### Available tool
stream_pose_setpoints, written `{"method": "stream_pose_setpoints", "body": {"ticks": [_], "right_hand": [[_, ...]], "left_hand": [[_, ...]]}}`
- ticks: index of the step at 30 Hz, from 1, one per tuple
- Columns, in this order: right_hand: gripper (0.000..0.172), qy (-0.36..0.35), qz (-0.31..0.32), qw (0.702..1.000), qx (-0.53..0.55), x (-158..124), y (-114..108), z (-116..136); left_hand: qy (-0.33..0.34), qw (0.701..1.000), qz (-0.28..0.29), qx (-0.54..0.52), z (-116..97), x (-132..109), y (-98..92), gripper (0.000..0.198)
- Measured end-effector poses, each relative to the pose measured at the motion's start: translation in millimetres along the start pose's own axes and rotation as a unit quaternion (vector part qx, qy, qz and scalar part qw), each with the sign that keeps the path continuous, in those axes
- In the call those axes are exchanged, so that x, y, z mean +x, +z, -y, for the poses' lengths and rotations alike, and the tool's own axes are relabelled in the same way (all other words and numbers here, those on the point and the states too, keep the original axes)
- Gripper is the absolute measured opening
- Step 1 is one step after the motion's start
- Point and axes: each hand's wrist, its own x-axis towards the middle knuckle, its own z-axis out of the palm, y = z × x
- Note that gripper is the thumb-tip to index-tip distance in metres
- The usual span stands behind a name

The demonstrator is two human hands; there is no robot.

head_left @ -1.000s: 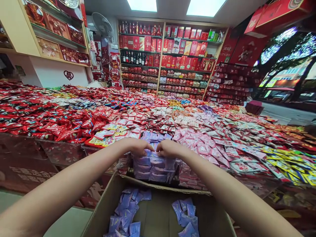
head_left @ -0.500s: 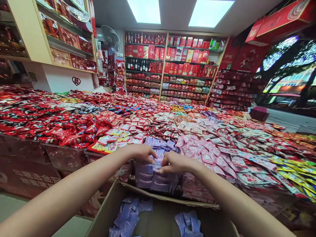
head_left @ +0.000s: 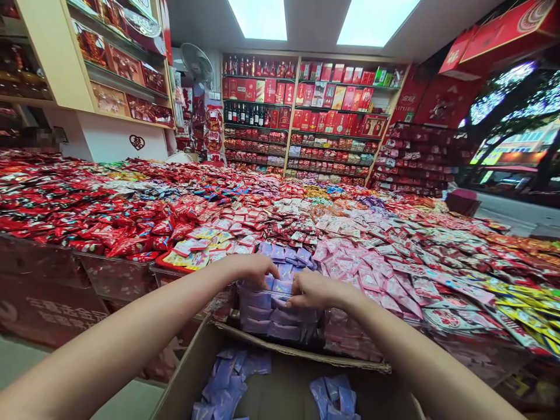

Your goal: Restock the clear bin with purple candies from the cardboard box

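My left hand (head_left: 249, 269) and my right hand (head_left: 312, 290) rest side by side on a heap of purple candy packets (head_left: 284, 256) at the front edge of a clear bin (head_left: 275, 318). Both hands have their fingers curled down onto the packets, pressing or gripping them. Below my arms stands an open cardboard box (head_left: 280, 382) with two small piles of the same purple packets (head_left: 230, 379) inside.
A wide display of wrapped sweets spreads out behind: red packets (head_left: 87, 216) on the left, pink packets (head_left: 363, 268) to the right, yellow ones (head_left: 516, 297) at far right. Shelves of red boxes and bottles (head_left: 306, 111) line the back wall.
My hands have drawn slightly closer to me over the purple packets and stayed together. The camera has tilted up a little.
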Motion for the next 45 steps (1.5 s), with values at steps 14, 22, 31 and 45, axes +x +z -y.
{"method": "stream_pose_setpoints", "body": {"ticks": [14,22,31,45], "right_hand": [[0.039,-0.040,0.008,0.998,0.054,-3.5,7.9,-20.9],[0.022,-0.013,0.001,1.000,-0.007,-3.9,5.2,-7.9],[0.024,-0.039,0.007,0.999,0.012,-4.1,10.4,-23.5],[0.028,-0.051,-0.019,0.998,0.016,-6.8,13.2,-22.5]], "left_hand": [[0.001,1.000,0.028,0.009,7.1,0.2,-1.4,0.050],[-0.005,1.000,0.020,0.016,2.5,6.4,1.5,0.048],[0.009,0.999,0.041,-0.020,11.0,0.5,-3.4,0.054],[-0.043,0.999,0.032,0.011,2.6,2.5,-2.2,0.056]]}}
